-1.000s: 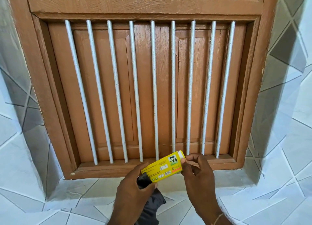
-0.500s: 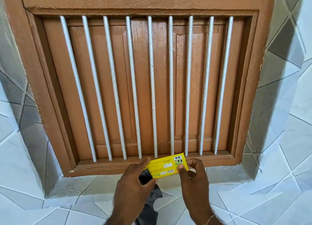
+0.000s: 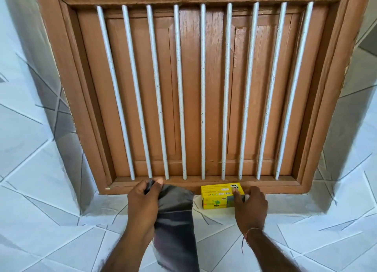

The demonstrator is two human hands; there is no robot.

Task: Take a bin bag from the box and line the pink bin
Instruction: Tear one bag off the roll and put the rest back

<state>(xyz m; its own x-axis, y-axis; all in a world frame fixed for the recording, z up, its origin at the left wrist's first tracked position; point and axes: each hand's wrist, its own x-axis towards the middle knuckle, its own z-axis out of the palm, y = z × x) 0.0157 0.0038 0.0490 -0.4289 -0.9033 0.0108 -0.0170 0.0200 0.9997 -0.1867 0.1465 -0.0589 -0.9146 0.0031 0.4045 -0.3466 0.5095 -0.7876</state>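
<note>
The left hand's grip (image 3: 142, 198) is clenched on the top edge of a dark grey plastic bin bag (image 3: 175, 226), which hangs down and to the right of that hand over the white tiled ledge (image 3: 61, 220). The right hand's grip (image 3: 250, 206) grasps the right end of a small yellow cardboard box (image 3: 218, 194), thumb on top. The box rests on the ledge just near the brown wooden window frame (image 3: 265, 185), right of the bag and apart from it.
</note>
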